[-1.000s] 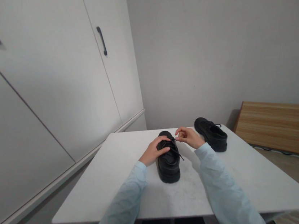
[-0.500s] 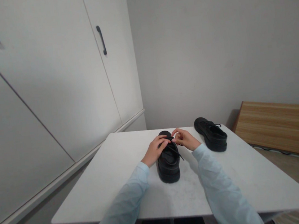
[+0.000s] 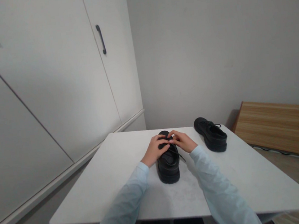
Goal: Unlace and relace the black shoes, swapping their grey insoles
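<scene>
A black lace-up shoe (image 3: 169, 171) stands upright on the white table (image 3: 107, 190), its heel toward me and its toe pointing away. My left hand (image 3: 155, 148) is at the left side of the lacing, fingers bent and pinched at the laces. From the right, my right hand (image 3: 182, 140) meets it over the lacing, thumb and fingertips closed on the lace. A loose black shoelace end (image 3: 181, 156) trails off the shoe's right side. The fingers hide most of the lacing, so the exact shape of the lace there cannot be made out.
A second black shoe (image 3: 212, 135) stands on the table at the back right, a lace end sticking out over its side. White cabinet doors (image 3: 66, 82) rise along the left. A wood-grain board (image 3: 279, 125) leans at the right, beyond the table edge.
My right hand has shifted slightly left, bringing its fingertips up against my left hand's over the lacing. The loose lace end lies a little farther right. The second shoe has stayed put.
</scene>
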A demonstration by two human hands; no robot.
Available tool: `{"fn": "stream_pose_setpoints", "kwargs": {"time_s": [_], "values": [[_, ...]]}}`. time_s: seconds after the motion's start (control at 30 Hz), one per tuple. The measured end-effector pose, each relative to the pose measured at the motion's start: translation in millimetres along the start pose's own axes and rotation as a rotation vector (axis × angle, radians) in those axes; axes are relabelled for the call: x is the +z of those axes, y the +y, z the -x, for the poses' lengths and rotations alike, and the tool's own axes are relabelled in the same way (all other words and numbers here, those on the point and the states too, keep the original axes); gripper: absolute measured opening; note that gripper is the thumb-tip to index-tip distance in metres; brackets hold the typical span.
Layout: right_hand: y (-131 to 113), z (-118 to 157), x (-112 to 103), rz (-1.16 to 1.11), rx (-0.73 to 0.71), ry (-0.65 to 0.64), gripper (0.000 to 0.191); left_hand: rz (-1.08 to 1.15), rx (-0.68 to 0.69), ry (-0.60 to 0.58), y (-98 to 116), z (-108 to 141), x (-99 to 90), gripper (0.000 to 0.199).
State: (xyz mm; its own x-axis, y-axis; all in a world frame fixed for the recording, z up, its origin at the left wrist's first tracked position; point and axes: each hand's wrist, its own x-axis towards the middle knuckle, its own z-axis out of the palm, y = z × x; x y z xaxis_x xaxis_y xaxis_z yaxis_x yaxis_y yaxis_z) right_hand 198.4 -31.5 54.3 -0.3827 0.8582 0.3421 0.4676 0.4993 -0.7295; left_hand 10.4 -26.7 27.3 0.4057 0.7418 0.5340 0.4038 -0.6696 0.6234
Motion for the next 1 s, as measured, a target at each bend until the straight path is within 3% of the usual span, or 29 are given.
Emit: {"fn": "stream_pose_setpoints", "kwargs": {"time_s": [0.3, 0.63, 0.9, 1.0], "values": [[-2.3, -0.4, 3.2, 0.075, -0.015, 0.021, 0.016, -0.048, -0.034, 0.085, 5.7, 0.1, 3.1, 0.012], [-3.6, -2.1, 5.4, 0.063, 0.016, 0.054, 0.016, -0.224, 0.033, 0.036, 4.7, -2.1, 4.8, 0.010], [1.5, -1.6, -1.8, -0.020, 0.013, 0.229, 0.031, -0.309, 0.068, 0.079, 20.8, 3.3, -2.9, 0.007], [10.1, 0.4, -4.9, -0.190, 0.040, 0.157, 0.046, -0.312, 0.105, 0.097, 23.9, 4.8, -5.5, 0.008]]}}
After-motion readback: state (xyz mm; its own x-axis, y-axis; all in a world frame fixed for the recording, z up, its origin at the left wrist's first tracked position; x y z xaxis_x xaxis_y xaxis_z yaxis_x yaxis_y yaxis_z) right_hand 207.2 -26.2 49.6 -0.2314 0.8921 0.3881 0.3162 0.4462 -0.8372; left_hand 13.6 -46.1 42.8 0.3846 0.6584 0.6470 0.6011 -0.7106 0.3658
